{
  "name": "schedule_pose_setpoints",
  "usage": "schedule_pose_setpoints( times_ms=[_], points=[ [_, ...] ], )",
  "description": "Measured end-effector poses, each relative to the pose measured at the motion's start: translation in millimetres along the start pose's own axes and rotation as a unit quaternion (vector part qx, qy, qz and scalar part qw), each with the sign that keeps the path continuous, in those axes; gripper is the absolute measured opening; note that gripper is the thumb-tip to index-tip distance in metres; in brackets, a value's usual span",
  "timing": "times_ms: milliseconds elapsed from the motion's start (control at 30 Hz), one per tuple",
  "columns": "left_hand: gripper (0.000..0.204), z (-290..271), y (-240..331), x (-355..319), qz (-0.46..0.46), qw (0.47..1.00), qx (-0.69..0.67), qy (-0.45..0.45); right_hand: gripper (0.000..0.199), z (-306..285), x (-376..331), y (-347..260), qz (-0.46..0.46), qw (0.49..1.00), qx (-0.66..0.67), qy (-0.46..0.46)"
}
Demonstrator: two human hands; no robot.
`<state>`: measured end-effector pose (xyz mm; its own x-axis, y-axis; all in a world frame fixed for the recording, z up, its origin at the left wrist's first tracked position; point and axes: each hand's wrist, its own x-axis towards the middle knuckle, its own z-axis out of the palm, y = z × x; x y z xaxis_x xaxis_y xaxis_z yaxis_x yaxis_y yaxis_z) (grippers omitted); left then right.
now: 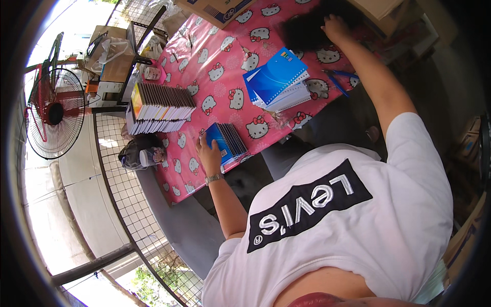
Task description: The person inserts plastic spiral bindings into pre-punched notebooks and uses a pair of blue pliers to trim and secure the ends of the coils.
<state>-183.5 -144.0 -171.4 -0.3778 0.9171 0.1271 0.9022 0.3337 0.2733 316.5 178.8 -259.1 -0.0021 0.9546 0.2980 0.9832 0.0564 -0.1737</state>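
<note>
A stack of blue spiral-bound notebooks (225, 143) lies at the table's near edge. My left hand (208, 153), with a watch on its wrist, rests against the stack's left end, fingers stretched out over the blue cover. At the far right, my right hand (336, 29) reaches to a dark, fuzzy-looking heap (309, 28). Its fingers are apart at the heap's edge; what the heap consists of is too dark to tell. Between my hands sits a pile of loose blue covers (279, 77) on white punched sheets (289, 100). Blue-handled pliers (340, 82) lie near the right edge.
A tall row of bound notebooks (161, 107) stands at the table's left. Cardboard boxes (215, 10) are at the back. A pink patterned cloth (215, 77) covers the table. A standing fan (54, 112) and wire mesh (120, 169) are on the left.
</note>
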Motion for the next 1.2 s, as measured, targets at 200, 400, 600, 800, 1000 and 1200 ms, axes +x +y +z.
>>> schedule_pose_setpoints(
  times_ms=[200,400,600,800,1000,1200],
  points=[
    [0.038,-4,-9,3,-0.039,0.991,-0.122,-0.025,0.032,10,27,9,0.070,0.993,0.060,-0.077],
    [0.038,-34,174,27,0.296,0.938,-0.158,0.091,0.031,-18,21,12,0.002,0.986,0.125,0.110],
    [0.034,-33,280,26,0.446,0.891,-0.023,-0.088,0.027,-97,17,-21,-0.084,0.958,0.235,0.141],
    [0.028,-35,284,42,0.496,0.862,0.007,-0.109,0.027,-140,-64,-19,-0.111,0.917,0.372,0.089],
    [0.025,-36,289,49,0.495,0.858,-0.011,-0.137,0.028,-157,-116,-35,0.059,0.791,0.605,-0.063],
    [0.022,-36,284,66,0.514,0.839,-0.057,-0.173,0.031,-174,-136,-52,0.089,0.688,0.706,-0.143]
  ],
)
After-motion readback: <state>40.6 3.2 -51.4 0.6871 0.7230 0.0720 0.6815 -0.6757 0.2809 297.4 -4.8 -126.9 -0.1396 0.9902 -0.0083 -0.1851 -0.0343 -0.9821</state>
